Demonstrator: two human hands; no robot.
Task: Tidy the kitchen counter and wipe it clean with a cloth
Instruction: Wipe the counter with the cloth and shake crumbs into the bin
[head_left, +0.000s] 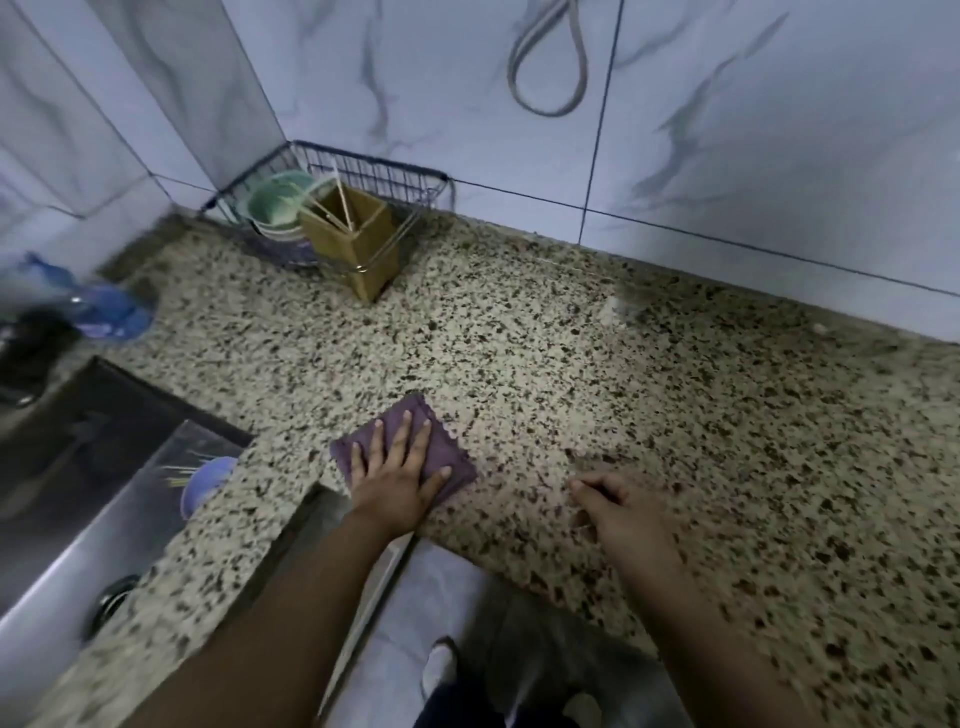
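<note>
the left hand (397, 480) lies flat, fingers spread, pressing a folded purple cloth (415, 447) onto the speckled granite counter (571, 374) near its front edge. the right hand (621, 512) rests beside it on the stone, empty, fingers loosely curled. in the back corner a wire dish rack (363, 176) holds green bowls (272, 202) and a tan utensil holder (358, 239). a steel sink (78, 519) sits at left.

Left hand (397, 475) lies flat on the cloth (410, 452), on the counter (649, 415) near its front edge. Right hand (618, 512) rests to its right, apart. Wire rack (363, 182) stands well behind the cloth, in the corner. Sink (62, 519) lies left.
</note>
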